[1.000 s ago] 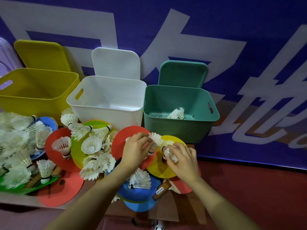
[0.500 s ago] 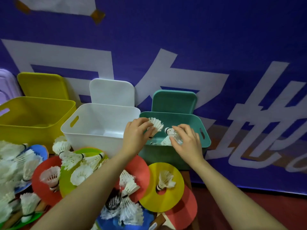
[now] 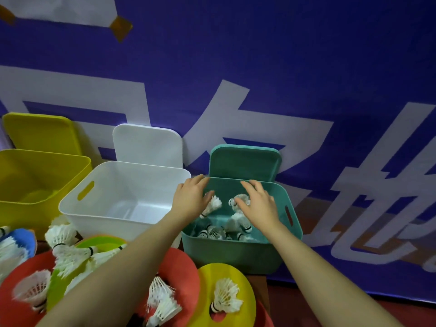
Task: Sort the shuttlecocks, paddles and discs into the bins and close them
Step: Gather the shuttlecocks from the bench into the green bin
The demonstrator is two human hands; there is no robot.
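Both my hands hover over the open teal bin (image 3: pixel 232 254). My left hand (image 3: pixel 192 197) and my right hand (image 3: pixel 258 205) have their fingers spread. One white shuttlecock (image 3: pixel 214 204) hangs just under my left thumb, and another (image 3: pixel 239 198) sits behind my right fingers, both apart from the palms. Several shuttlecocks (image 3: pixel 217 232) lie on the teal bin's floor. More shuttlecocks (image 3: pixel 68 253) are heaped on coloured discs at the lower left: a red disc (image 3: pixel 181 265), a yellow disc (image 3: pixel 245 285), a green disc (image 3: pixel 103 241). No paddle shows clearly.
A white bin (image 3: pixel 94 224) and a yellow bin (image 3: pixel 21 210) stand open to the left of the teal one. A white lid (image 3: pixel 147 145), a yellow lid (image 3: pixel 40 131) and a teal lid (image 3: pixel 244 161) lean on the blue banner wall behind them.
My hands picked shuttlecocks off the discs, carried them up over the teal bin and spread their fingers. More shuttlecocks now lie in the teal bin.
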